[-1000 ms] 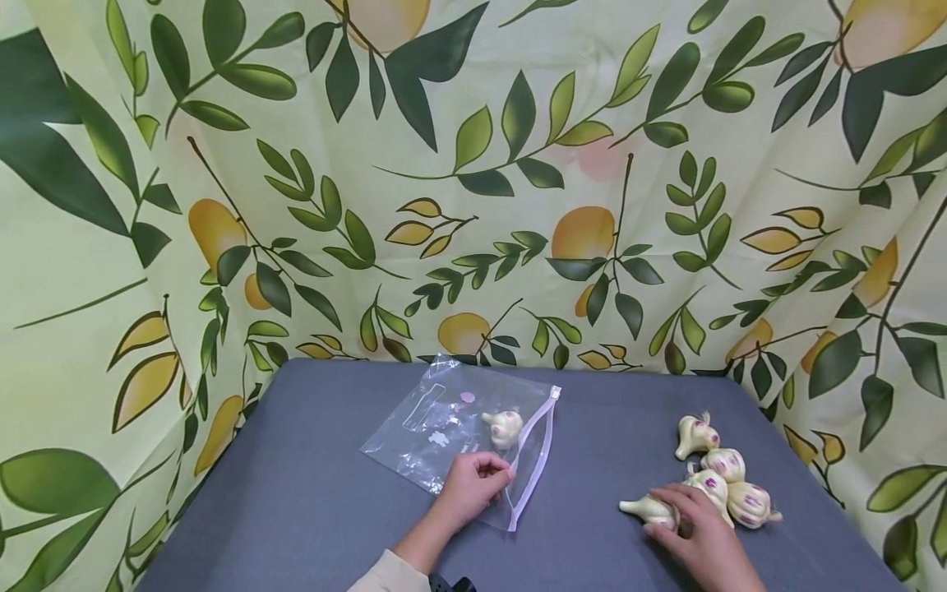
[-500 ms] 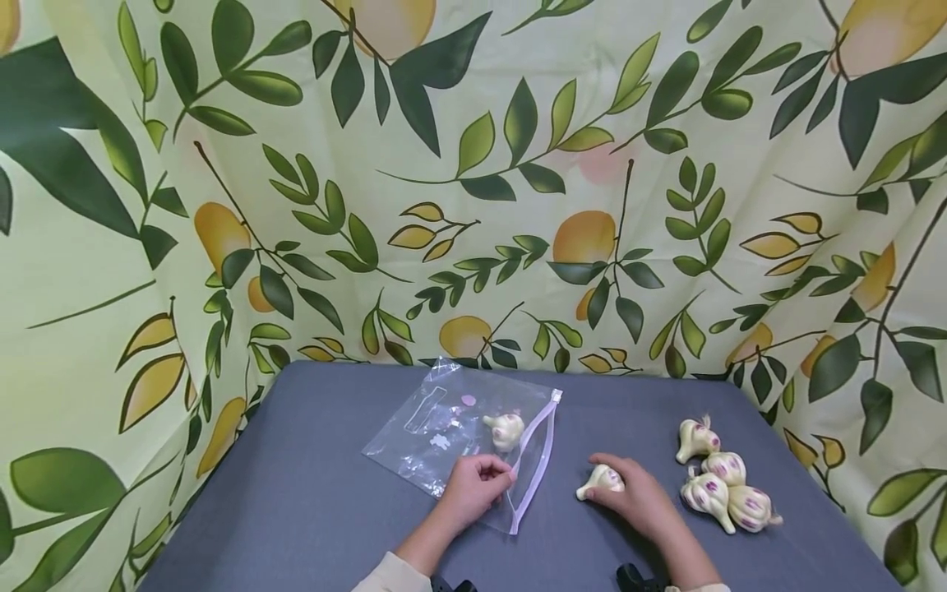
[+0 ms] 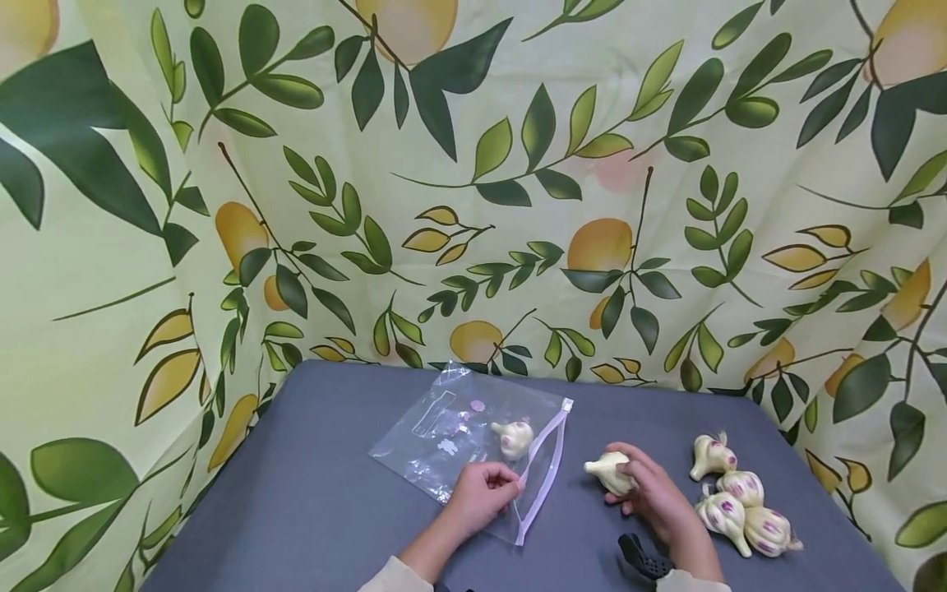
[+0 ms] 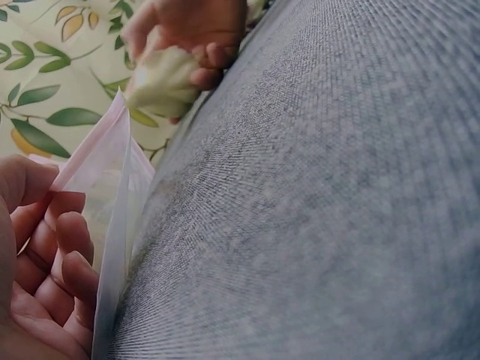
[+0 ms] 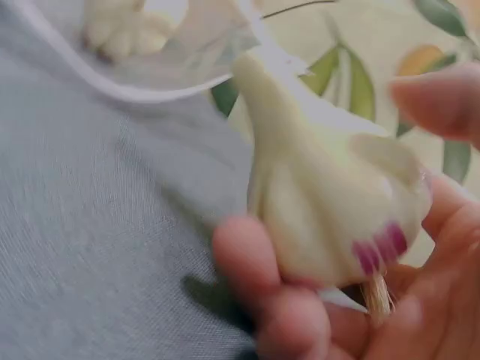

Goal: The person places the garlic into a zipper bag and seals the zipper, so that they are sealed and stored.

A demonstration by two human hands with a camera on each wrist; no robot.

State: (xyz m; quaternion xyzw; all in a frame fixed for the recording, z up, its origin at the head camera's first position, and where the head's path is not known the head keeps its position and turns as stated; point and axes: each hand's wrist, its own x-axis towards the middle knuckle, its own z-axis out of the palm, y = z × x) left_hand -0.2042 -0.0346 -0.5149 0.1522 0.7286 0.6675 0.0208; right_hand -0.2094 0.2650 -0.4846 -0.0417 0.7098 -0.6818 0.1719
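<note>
A clear zip bag (image 3: 422,448) lies flat on the grey table, its pinkish zip edge parted and facing right. Inside it, near the mouth, is one garlic bulb (image 3: 515,441). My left hand (image 3: 481,497) pinches the bag's near rim between thumb and fingers; the left wrist view shows the lifted pink edge (image 4: 94,150). Just right of the mouth, my right hand (image 3: 654,493) holds a second garlic bulb (image 5: 330,180), stem pointing left toward the bag. Purple marks and a tuft of roots show on its base in the right wrist view.
Several more garlic bulbs (image 3: 742,487) lie clustered at the table's right side. The grey table (image 3: 311,493) ends at the back and sides against a hanging cloth (image 3: 473,205) printed with leaves and fruit. A black wrist strap (image 3: 642,561) is on the right arm.
My right hand has taken a garlic bulb from the cluster and carried it left, close to the bag mouth, turning it on the way. The left hand keeps its pinch on the rim.
</note>
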